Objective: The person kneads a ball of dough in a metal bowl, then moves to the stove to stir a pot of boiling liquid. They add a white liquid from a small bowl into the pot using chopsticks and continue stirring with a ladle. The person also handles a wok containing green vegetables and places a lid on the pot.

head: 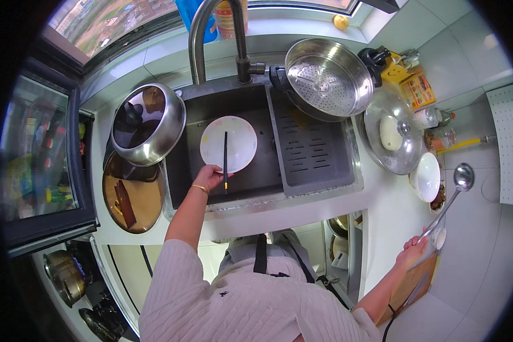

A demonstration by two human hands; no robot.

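My left hand holds the near rim of a white bowl over the dark sink basin. Dark chopsticks lie across the bowl's near side, their ends by my fingers; whether it is one or a pair I cannot tell. Out to the right, my right hand grips the handle of a steel ladle, its head raised near the tiled wall. Below that hand a wooden cutting board and a knife are partly hidden by my forearm.
A perforated steel steamer pot stands over the drain tray, right of the faucet. Beside it are a glass lid and another white bowl. Left of the sink sit a steel pot with a dark lid and a round brown lid.
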